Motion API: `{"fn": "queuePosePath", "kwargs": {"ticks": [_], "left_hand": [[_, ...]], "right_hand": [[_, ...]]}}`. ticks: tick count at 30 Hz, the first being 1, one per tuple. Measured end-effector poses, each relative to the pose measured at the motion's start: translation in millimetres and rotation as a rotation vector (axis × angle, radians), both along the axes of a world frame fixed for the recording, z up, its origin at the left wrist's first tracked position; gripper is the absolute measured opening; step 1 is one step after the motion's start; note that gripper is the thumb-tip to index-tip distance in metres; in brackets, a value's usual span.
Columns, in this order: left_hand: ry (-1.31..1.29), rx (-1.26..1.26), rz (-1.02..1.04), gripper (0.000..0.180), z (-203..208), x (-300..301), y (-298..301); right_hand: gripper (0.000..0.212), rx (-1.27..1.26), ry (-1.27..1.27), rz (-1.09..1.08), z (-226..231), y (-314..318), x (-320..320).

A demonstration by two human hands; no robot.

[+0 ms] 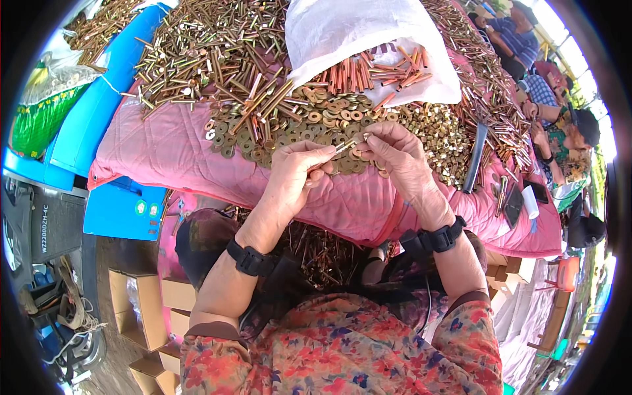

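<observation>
Fingers of left hand closed, pinching slim shiny metal rod, one o'clock from centre. Right hand: thumb and fingers bunched near rod's end; cannot tell if gripping small part. Flat ring washers toward twelve; small brassy nuts at two; coppery tubes in white sack toward one; pink quilted cloth at ten.

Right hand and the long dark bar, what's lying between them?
In the head view, a heap of small brass-coloured pieces lies between the right hand and the dark bar.
</observation>
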State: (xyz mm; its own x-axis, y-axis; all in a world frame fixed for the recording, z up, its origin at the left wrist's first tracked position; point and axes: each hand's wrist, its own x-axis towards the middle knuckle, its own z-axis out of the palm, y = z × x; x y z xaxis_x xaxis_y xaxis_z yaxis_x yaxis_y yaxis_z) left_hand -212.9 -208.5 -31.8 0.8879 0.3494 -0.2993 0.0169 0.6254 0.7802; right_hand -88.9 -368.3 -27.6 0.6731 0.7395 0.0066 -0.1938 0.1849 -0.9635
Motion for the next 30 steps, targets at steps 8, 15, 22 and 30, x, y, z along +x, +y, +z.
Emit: {"fn": "queuePosePath", "kwargs": {"ticks": [8, 15, 22, 30], "left_hand": [[0.028, -0.006, -0.034, 0.006, 1, -3, 7], [-0.002, -0.005, -0.044, 0.005, 0, -2, 6], [-0.024, 0.0, -0.058, 0.006, 1, -2, 8], [0.003, 0.057, -0.103, 0.006, 2, -4, 10]], "right_hand": [[0.018, 0.056, -0.065, 0.003, -3, 6, -20], [0.016, 0.015, 0.004, -0.1, 4, 3, -17], [0.013, -0.058, -0.249, -0.06, 6, 3, -21], [0.019, -0.069, -0.636, -0.082, -1, 4, -22]]}}
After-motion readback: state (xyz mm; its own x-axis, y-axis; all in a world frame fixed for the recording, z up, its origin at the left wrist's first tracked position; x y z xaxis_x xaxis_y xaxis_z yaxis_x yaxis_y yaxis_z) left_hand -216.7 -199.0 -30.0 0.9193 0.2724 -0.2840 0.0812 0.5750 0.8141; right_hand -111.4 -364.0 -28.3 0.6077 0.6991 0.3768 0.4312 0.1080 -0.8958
